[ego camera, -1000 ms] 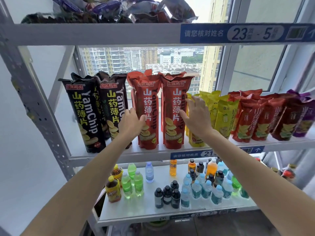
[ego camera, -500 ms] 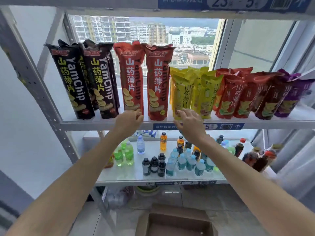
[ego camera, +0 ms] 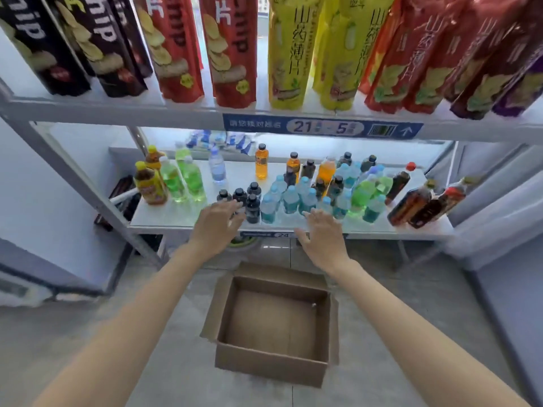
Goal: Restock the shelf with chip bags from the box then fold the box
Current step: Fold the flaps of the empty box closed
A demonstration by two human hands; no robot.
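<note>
Box (ego camera: 273, 324) open and empty on the floor, below left hand (ego camera: 216, 227) and right hand (ego camera: 323, 236), fingers relaxed, holding nothing.

One head-worn wide-angle view looks forward and down from standing height, close to a grey metal shelf rack (ego camera: 73, 183). An open brown cardboard box (ego camera: 273, 327) on the floor sits below centre.
</note>
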